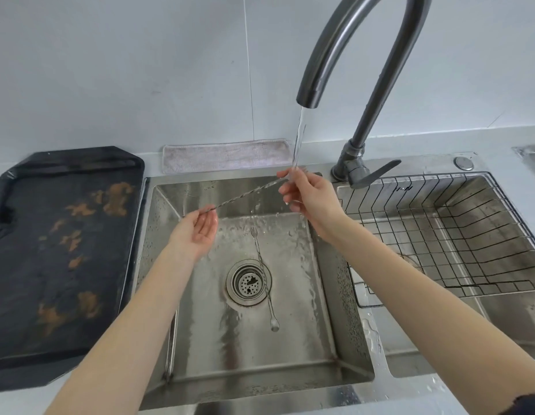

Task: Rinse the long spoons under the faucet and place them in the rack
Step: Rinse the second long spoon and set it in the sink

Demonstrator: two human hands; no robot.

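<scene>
A long twisted metal spoon stretches across the left sink basin, held at both ends. My left hand pinches its left tip with the palm up. My right hand grips the other end right under the water stream falling from the faucet. A second long spoon lies on the basin floor, crossing the drain, bowl end toward me. The wire rack hangs in the right basin and holds nothing.
A dark tray with brown stains lies on the counter to the left. A grey cloth lies behind the sink. The faucet lever points right. Water drops dot the counter near the front right.
</scene>
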